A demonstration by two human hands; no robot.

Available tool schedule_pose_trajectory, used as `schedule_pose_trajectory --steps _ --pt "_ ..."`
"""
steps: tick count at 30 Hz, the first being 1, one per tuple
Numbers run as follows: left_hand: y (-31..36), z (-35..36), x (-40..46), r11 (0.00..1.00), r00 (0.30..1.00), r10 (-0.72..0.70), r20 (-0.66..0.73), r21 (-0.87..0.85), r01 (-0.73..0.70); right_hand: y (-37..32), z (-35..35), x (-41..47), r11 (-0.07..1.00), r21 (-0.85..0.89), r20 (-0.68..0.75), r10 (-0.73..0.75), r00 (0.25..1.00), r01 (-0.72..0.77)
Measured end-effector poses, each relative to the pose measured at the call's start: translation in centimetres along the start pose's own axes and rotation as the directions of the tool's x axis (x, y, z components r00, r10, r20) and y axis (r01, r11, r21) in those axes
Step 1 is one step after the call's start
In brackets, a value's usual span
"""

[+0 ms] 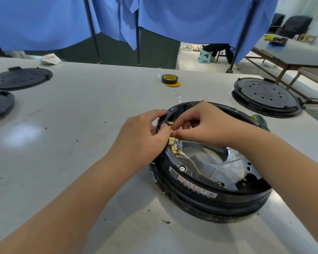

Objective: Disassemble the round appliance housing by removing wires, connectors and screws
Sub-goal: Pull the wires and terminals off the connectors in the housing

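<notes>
The round black appliance housing (206, 191) lies open side up on the white table, with a silvery metal plate and thin white wires (195, 165) inside. A row of brass connectors (173, 143) sits along its inner left rim. My left hand (141, 136) grips the black socket block at the housing's left rim, thumb on top. My right hand (200, 123) reaches across the housing and pinches a small brass connector just beside the left fingertips. A screw (182, 168) shows on the near rim and another at the far rim (172, 109).
A roll of black tape (170, 79) on a yellow disc lies beyond the housing. Another housing with its lid (266, 97) stands at the right, black lids (20, 77) at the far left. A green-handled tool (260, 121) lies behind my right wrist. Blue curtains hang behind the table.
</notes>
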State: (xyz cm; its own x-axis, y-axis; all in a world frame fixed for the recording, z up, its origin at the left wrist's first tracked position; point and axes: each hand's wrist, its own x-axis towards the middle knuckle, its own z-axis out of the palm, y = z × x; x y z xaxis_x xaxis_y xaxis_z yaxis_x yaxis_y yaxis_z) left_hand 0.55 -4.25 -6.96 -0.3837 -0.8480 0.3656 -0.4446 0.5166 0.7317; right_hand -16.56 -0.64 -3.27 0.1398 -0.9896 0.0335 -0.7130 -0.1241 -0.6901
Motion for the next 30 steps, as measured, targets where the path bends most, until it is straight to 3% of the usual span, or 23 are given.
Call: schedule_pose_trajectory --steps 11,30 --pt "-0.12 -0.26 0.17 0.993 0.997 -0.042 0.066 -0.111 0.049 -0.31 0.25 0.22 1.000 -0.011 0.004 0.000 1.000 0.000" --pt "-0.62 -0.02 0.17 0.996 1.000 0.024 0.015 -0.085 -0.023 -0.97 0.31 0.00 0.998 -0.058 0.039 -0.023 0.999 0.025"
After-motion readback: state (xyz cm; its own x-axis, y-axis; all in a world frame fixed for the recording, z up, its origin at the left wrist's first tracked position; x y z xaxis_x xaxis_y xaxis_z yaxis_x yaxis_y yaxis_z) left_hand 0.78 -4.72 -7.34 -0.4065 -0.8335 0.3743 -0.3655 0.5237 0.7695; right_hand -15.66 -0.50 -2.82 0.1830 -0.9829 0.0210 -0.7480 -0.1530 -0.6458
